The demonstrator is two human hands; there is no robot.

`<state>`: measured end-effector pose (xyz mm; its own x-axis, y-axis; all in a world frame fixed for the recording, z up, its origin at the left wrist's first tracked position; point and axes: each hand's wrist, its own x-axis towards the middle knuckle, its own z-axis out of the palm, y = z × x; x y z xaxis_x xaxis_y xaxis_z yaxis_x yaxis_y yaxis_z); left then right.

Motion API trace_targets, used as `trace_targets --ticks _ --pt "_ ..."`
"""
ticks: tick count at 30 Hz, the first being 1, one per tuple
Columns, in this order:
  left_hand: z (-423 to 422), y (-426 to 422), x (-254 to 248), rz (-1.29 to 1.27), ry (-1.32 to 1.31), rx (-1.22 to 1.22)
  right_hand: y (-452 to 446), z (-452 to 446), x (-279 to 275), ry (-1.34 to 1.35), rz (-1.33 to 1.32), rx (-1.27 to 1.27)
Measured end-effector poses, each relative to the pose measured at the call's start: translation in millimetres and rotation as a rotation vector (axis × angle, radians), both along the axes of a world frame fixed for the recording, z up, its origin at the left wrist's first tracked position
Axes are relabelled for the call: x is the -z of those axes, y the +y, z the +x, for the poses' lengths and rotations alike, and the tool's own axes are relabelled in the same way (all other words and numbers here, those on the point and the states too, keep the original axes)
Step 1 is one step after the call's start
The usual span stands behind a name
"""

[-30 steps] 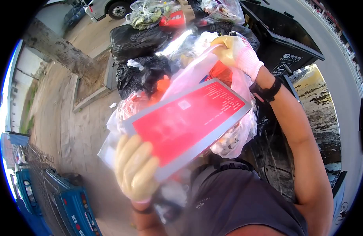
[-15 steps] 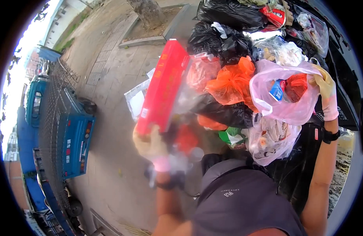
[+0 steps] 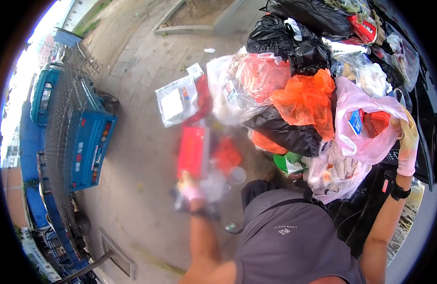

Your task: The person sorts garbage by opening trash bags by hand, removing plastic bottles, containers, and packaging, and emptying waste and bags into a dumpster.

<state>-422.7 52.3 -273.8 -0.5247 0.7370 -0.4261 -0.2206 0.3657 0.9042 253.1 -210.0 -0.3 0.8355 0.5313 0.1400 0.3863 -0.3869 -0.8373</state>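
Left hand (image 3: 190,188): grip clamped on a red box (image 3: 191,149), blurred, above the pavement (image 3: 138,199)
Right hand (image 3: 407,137): grip closed on pink plastic bag (image 3: 367,150) rim
Bag: mouth open, beside orange plastic bag (image 3: 304,98)

Smooth-looking red box (image 3: 191,151) in the left fingers (image 3: 185,178), thin translucent pink plastic bag (image 3: 364,149) in the right fingers (image 3: 397,125), crinkled orange plastic bag (image 3: 304,100) left of those.
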Motion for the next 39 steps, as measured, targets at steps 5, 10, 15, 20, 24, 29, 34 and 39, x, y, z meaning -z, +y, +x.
trace_targets --ticks 5,10,15,20,24,29,34,39 --pt "7 58 -2 -0.045 -0.032 0.007 -1 -1 -3 -0.024 -0.058 -0.040" --pt "-20 130 1 -0.200 0.008 0.229 4 -1 -4 -0.002 -0.023 -0.015" --pt "56 114 -86 -0.006 0.141 0.144 9 -13 -13 -0.057 -0.086 -0.023" --pt "91 107 -98 0.187 0.304 0.105 16 -22 -11 -0.055 -0.023 -0.065" --pt "146 82 -159 0.502 0.613 0.216 32 -43 -19 -0.073 0.020 -0.010" --pt "263 -15 -253 1.165 0.579 0.733 42 -63 -43 -0.229 -0.036 0.043" --pt "378 -54 -302 1.545 0.449 1.733 45 -78 -55 -0.375 0.007 -0.001" --pt "455 -60 -257 1.087 1.118 1.943 46 -87 -66 -0.444 0.003 -0.007"
